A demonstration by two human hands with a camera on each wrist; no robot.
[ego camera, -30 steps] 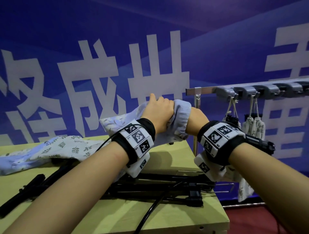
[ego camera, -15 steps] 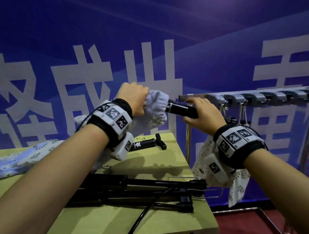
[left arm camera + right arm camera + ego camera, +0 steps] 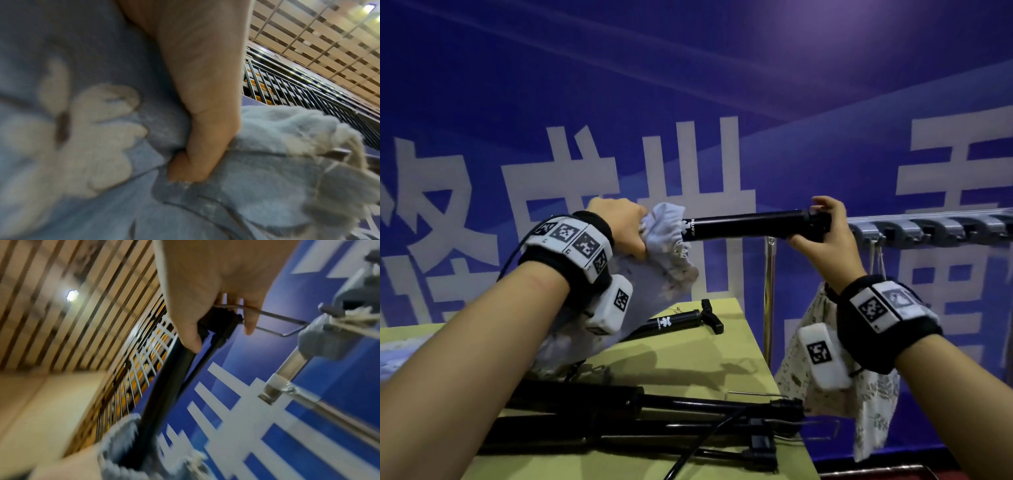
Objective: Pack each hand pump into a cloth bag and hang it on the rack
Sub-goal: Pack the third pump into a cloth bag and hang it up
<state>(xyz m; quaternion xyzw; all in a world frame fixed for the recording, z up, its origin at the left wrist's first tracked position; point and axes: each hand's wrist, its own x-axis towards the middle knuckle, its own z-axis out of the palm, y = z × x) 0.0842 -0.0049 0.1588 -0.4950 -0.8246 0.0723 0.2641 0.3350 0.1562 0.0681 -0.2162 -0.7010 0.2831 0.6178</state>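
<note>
The left hand [image 3: 619,224] gripped the gathered mouth of the blue cloth bag [image 3: 666,236]. The right hand [image 3: 825,226] held the black hand pump [image 3: 746,224] at its end, level above the bench [image 3: 722,363], its other end inside the bag.

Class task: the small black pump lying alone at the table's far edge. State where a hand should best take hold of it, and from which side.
Probably the barrel of the small pump, mid-length, taken from above. It lies flat on the table, its T-handle pointing right toward the rack. The barrel is straight, round and bare; the handle is small and would let the pump swing.
</note>
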